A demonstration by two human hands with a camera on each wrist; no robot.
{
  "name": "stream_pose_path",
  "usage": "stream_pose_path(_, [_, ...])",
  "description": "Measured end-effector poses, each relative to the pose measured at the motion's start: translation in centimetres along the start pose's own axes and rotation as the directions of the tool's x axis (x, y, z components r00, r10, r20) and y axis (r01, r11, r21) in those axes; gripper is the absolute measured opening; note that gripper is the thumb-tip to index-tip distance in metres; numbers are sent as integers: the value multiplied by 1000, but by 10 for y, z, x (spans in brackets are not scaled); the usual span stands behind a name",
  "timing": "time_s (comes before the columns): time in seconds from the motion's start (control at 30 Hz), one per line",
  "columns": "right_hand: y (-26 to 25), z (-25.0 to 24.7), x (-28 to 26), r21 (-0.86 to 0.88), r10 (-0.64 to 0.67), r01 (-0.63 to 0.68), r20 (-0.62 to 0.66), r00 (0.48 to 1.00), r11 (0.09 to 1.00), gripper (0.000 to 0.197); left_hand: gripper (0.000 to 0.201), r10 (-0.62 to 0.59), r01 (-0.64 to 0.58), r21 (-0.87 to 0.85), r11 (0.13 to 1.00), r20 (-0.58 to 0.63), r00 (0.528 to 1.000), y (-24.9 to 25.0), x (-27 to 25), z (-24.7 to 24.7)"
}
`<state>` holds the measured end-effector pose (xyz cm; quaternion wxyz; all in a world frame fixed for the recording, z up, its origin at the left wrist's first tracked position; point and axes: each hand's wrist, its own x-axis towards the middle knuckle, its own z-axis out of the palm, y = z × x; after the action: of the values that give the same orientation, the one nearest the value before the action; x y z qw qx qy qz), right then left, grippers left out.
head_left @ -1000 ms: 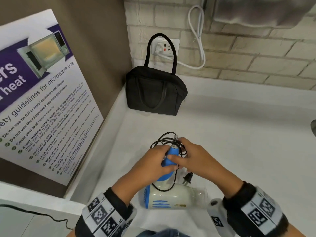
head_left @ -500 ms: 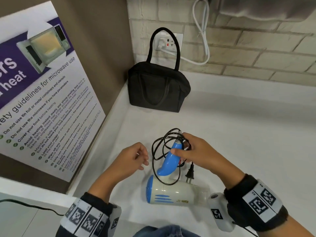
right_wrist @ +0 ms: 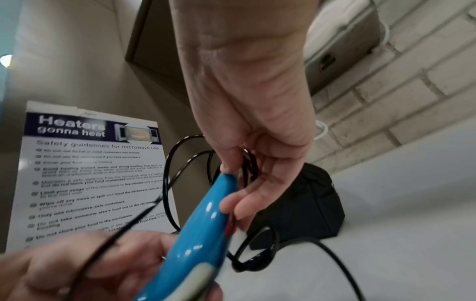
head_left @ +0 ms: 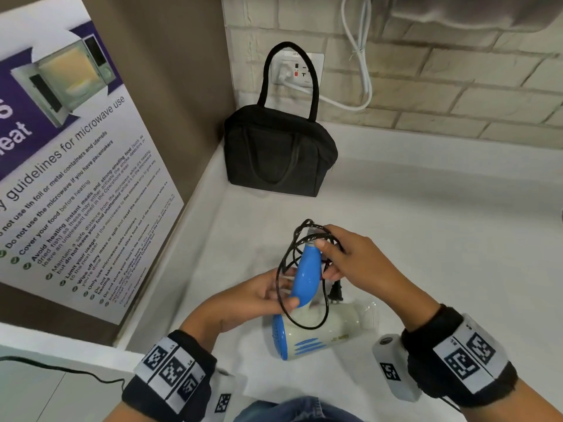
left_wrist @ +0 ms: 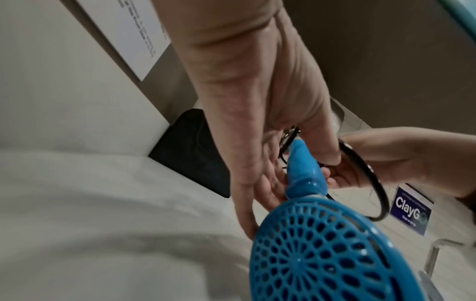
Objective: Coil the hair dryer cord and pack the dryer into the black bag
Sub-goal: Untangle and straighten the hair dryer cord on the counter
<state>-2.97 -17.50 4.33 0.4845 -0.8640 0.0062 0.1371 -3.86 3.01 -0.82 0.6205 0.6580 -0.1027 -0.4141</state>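
Observation:
The hair dryer (head_left: 329,333), white with a blue rear grille (left_wrist: 322,254), lies on its side on the white counter near me. Its blue handle (head_left: 307,275) sticks up. The black cord (head_left: 281,269) hangs around the handle in loose loops, and the plug (head_left: 335,295) dangles on the handle's right. My right hand (head_left: 326,260) holds the gathered cord strands against the handle's top. My left hand (head_left: 283,295) grips the handle's lower part between thumb and fingers, with a cord loop across the fingers. The black bag (head_left: 277,150) stands in the back corner with one strap raised; its top looks closed.
A microwave safety poster (head_left: 76,178) leans on the left wall. Behind the bag, a wall socket (head_left: 297,70) holds a white plug and looped white cable (head_left: 362,71). The white counter (head_left: 426,239) stretches right. A thin black wire (head_left: 61,370) lies at lower left.
My left hand let go of the handle, swung out to the left, then came back and took the handle's lower part. My right hand stayed on the handle's top with the cord.

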Motion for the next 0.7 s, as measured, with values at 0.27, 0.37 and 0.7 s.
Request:
stream_pose_path(0.27, [-4, -13, -3, -147, -56, 50, -36, 998, 988, 42, 60, 69, -69, 9, 998, -94, 993, 12, 7, 14])
stream_pose_path(0.37, [-10, -27, -4, -66, -73, 64, -137, 988, 996, 45, 54, 83, -79, 71, 994, -55, 995, 15, 6, 18])
stream_pose_path(0.7, [-22, -48, -9, 32, 2, -1, -28, 1000, 999, 29, 24, 146, -156, -44, 987, -179, 973, 33, 5, 24])
